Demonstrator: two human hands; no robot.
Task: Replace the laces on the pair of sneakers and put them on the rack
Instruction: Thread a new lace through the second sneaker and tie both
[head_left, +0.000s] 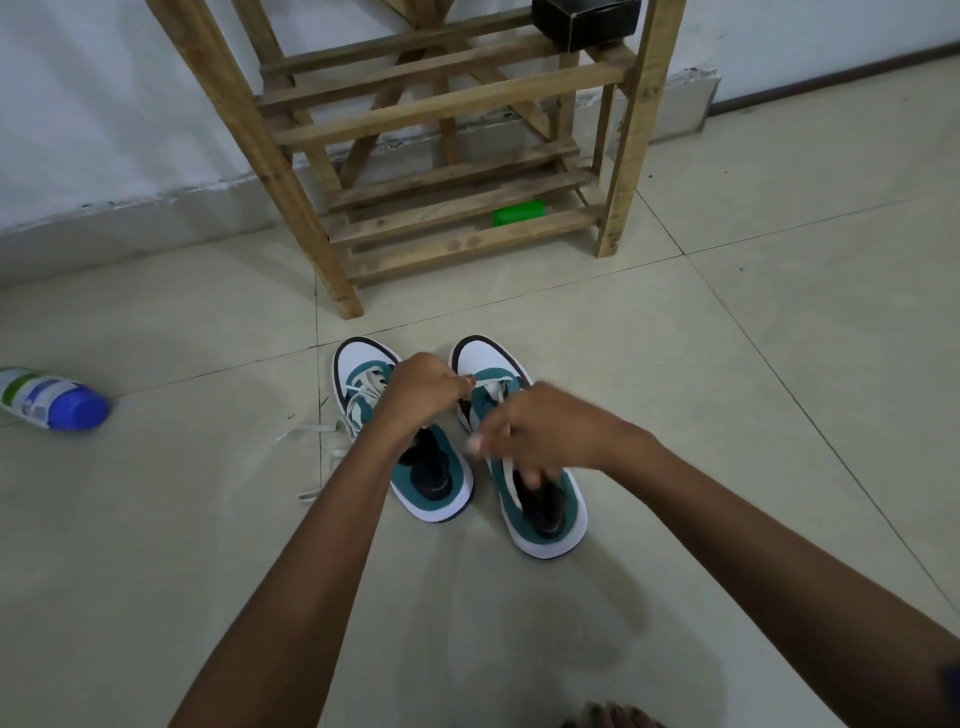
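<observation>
From the head camera I looked down at a tiled floor (727, 415) where two teal, white and navy sneakers stood side by side, toes pointing away from me toward a wooden rack (447, 156). The left sneaker (363, 379) had a pale lace threaded loosely through its front, with loose ends (306, 431) trailing onto the floor to its left. The left hand (421, 389) hovered over the gap between the shoes, fingers curled and pinching what looked like a lace end at the toe area of the right sneaker (545, 519). The right hand (540, 431) was blurred above that shoe's middle, fingers curled around a strand of its white lace (503, 410). A green cylinder (518, 212) lay on the rack's lowest slats, a black box (587, 21) sat on a higher shelf, and a white bottle with a blue cap (52, 397) lay on its side far left.
</observation>
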